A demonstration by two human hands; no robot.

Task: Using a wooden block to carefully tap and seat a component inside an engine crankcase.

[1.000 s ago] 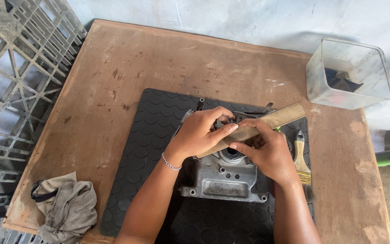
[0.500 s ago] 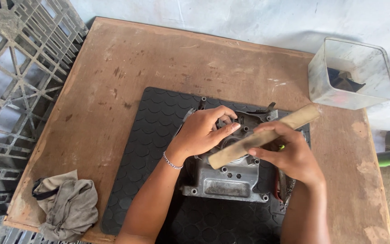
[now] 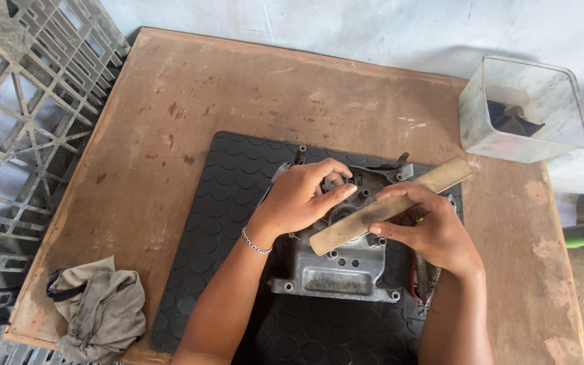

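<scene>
Wooden table (image 3: 170, 122); rag (image 3: 99, 307), plastic tub (image 3: 501, 138).

A mat (image 3: 224, 203) lies on the counter (image 3: 170, 101), toward its near edge. An engine casing (image 3: 336, 270) sits on the mat, right of the mat's middle. The left hand (image 3: 302, 196) rests on the casing's far left part. The right hand (image 3: 434, 230) is over the casing's right side and holds a wooden stick (image 3: 390, 206) slanting across the casing, its far end pointing right. A rag (image 3: 99, 307) lies at the counter's near left corner. A container (image 3: 522, 108) stands at the far right corner. A crate (image 3: 21, 122) stands left of the counter.
</scene>
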